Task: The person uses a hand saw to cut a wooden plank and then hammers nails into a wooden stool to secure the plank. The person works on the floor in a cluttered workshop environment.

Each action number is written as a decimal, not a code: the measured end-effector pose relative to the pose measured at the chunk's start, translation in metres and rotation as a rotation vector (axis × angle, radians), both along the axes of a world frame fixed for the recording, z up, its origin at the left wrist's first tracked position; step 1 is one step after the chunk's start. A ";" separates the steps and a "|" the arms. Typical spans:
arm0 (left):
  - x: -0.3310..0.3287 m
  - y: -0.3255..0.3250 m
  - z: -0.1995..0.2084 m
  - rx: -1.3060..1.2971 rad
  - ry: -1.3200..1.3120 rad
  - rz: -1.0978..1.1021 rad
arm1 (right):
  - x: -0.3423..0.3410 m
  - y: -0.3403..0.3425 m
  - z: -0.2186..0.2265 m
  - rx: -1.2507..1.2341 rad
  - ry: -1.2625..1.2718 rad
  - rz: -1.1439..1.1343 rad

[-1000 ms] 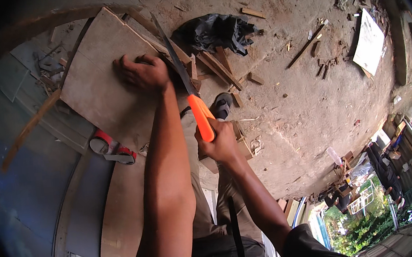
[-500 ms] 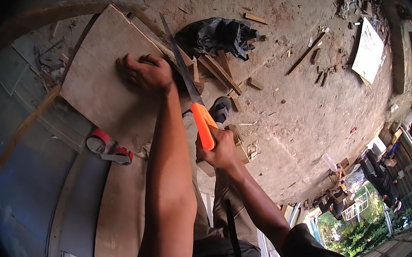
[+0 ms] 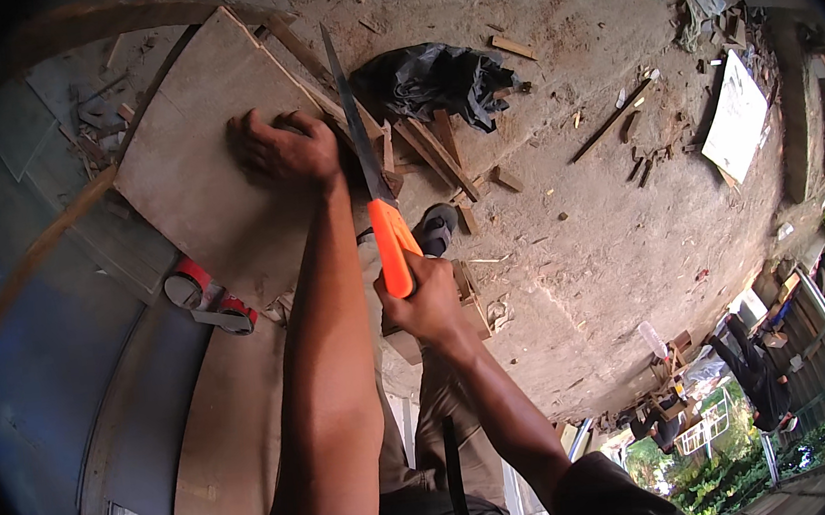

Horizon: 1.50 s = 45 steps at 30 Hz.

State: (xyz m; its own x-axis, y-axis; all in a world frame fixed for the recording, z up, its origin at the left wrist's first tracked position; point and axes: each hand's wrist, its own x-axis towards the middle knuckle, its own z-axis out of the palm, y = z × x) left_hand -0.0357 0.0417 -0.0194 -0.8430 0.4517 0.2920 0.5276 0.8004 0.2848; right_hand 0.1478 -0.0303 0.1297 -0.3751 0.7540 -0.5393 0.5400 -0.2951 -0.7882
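We are viewing a sawing setup from above, with the plywood board point(image 3: 209, 183) as our landmark. The board is lying flat over a grey bench surface point(image 3: 48, 326), its far corner pointing away from us. Our left hand point(image 3: 283, 150) is pressing down on the board near its right edge, fingers spread slightly apart and bent against the wood. Just to the right of that edge, the handsaw point(image 3: 362, 162) is standing steeply, its blade running along the board's edge and its tip reaching past the board's far corner. Our right hand point(image 3: 427, 301) is wrapping the saw's orange handle point(image 3: 393, 244), fingers clamped together around it, below and to the right of the board.

Below the board's near-left edge, a red-and-grey tool point(image 3: 204, 298) is lying on the bench, and a longer wooden panel point(image 3: 226, 448) is extending toward us from under the board. To the board's right, the ground is a bare dirt floor point(image 3: 582, 240) littered with wood offcuts point(image 3: 436, 149). A crumpled black plastic bag point(image 3: 434, 79) is lying just beyond the saw blade. Well to the right of the board, a pale flat sheet point(image 3: 735, 118) is resting on the dirt, and greenery point(image 3: 716, 467) is showing far beyond it at the open edge of the yard.
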 end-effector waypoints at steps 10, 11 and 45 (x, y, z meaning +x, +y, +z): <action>0.009 0.005 0.026 -0.002 -0.067 0.035 | 0.143 -0.112 0.118 -0.021 0.009 0.097; 0.008 0.004 0.026 0.014 -0.075 0.037 | 0.134 -0.105 0.106 -0.035 0.014 0.078; 0.002 0.000 0.014 0.042 0.032 -0.055 | 0.103 -0.066 0.072 -0.127 0.032 0.110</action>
State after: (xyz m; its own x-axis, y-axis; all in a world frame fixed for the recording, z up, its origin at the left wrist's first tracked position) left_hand -0.0339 0.0421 -0.0057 -0.8072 0.4836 0.3386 0.5797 0.7577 0.2998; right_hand 0.2511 -0.0960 0.2019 -0.4703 0.6338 -0.6141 0.5499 -0.3338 -0.7656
